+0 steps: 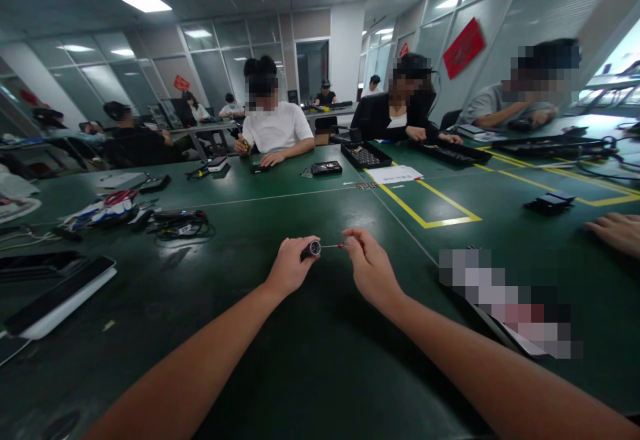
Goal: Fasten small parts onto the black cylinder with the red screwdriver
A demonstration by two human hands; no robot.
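Note:
My left hand [294, 265] is closed around a short dark cylinder [315, 248], whose round, light-rimmed end faces me. From beside that end a thin metal rod with a red end [332, 247] runs level to the right; it looks like a slim screwdriver. The thumb and fingers of my right hand [371, 267] close on its red end. Whether the rod's left end enters the cylinder or only touches it, I cannot tell. Both hands are held over the green tabletop [320, 347], near the middle of the view.
Bundled cables [183, 223] and a black-and-white device [63, 297] lie left. A partly blurred sheet [505, 303] is at right, near another person's hand [617, 232]. Across the table sit several people, with a black parts tray [366, 155] and yellow tape [453, 220].

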